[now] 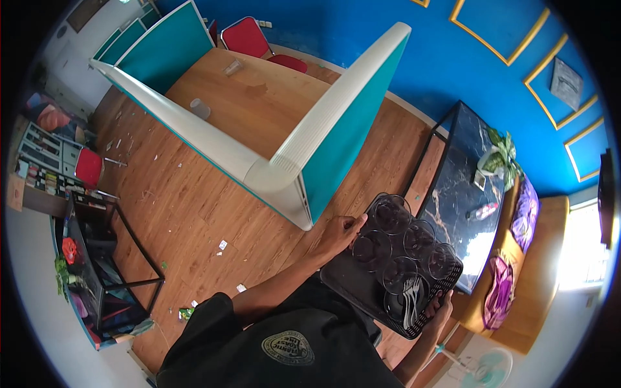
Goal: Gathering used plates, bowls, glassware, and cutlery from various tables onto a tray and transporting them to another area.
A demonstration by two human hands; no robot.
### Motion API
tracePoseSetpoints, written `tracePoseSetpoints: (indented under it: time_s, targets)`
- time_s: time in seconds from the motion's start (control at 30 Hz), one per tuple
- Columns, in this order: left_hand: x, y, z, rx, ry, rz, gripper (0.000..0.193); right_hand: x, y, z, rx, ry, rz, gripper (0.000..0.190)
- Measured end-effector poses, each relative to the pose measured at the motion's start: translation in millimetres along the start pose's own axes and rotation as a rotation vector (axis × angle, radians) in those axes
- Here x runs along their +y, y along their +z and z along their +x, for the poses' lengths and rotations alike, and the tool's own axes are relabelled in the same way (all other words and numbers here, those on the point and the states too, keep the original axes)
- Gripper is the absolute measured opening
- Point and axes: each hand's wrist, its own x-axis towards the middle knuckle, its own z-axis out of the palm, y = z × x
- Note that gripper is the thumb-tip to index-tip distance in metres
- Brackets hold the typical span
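A black plastic tray [347, 281] with a perforated rim is held in front of my body. My left hand [342, 233] grips its far left edge, and my right hand [440, 306] holds the near right edge. Several clear drinking glasses [392, 216] stand close together on the tray. Near my right hand lies a dark or clear plate [393, 305] with several metal forks [411, 303] on it; its material is hard to tell. The fingers under the tray are partly hidden.
Ahead is a wooden desk [276, 106] behind teal partitions [349, 140], with two tumblers [200, 109] on it. A black marble-patterned table [456, 189] stands right, beside a mustard sofa [536, 262]. A standing fan [487, 368] is lower right. Litter [222, 245] dots the wooden floor.
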Motion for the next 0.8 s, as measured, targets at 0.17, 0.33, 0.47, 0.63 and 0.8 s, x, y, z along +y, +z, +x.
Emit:
tracePoseSetpoints:
  time_s: [0.17,0.33,0.47,0.63,0.8]
  targets:
    - [7.4,8.1,62.4,0.129,0.034,0.009,0.055,-33.3,39.4,85.5,-0.082,0.031,-0.083,0.037]
    - [9.0,22.2,107.1,0.288,0.042,0.014,0.056,-61.0,75.3,158.3,-0.174,-0.001,-0.143,0.037]
    - [13.6,29.9,126.5,0.374,-0.014,-0.019,0.055,-78.4,97.3,195.8,-0.243,0.034,-0.122,0.034]
    - [26.3,33.2,130.3,0.412,-0.046,-0.068,0.056,-90.2,114.1,220.1,-0.328,0.053,-0.129,0.033]
    - [16.1,39.3,118.9,0.469,-0.092,-0.112,0.056,-87.0,114.1,224.7,-0.368,0.084,-0.149,0.033]
